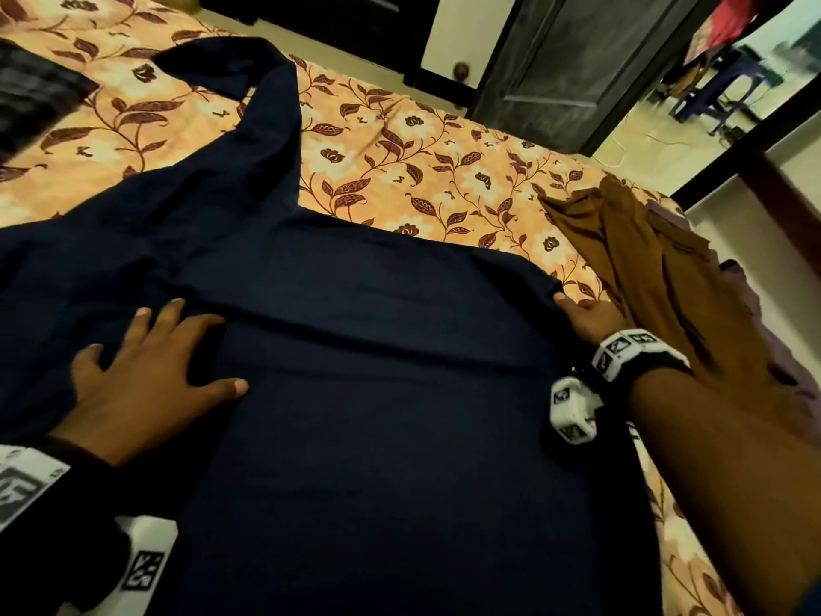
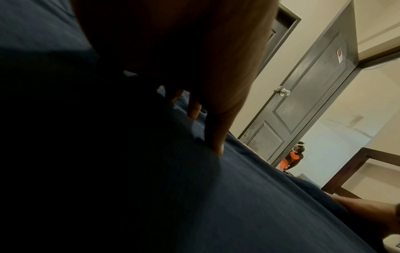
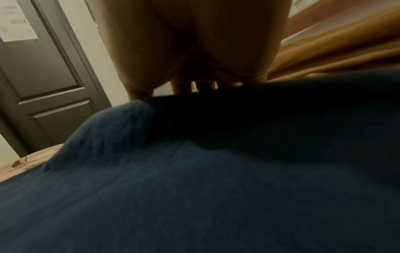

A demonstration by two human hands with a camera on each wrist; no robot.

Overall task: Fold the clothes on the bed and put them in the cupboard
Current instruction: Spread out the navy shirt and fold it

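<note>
Floral bedsheet [image 1: 400, 140] under navy shirt [image 1: 377, 393], spread flat, one sleeve reaching far side. Left hand [image 1: 146, 384] flat on shirt, fingers spread wide. Right hand [image 1: 586, 322] at shirt's right edge; grip unclear. Brown garment [image 1: 644, 260] bunched just beside it. Dark door [image 1: 573, 60] beyond bed.

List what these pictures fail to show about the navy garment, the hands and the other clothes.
- Navy garment: lower part cut off by the head view's bottom edge; type unclear.
- Right hand: fingers hidden at the garment's edge; wrist view blurred, grip uncertain.
- Left hand: palm hides the cloth beneath.
- Brown garment: crumpled, partly behind the right arm.
- Cupboard: not identifiable in any view.
</note>
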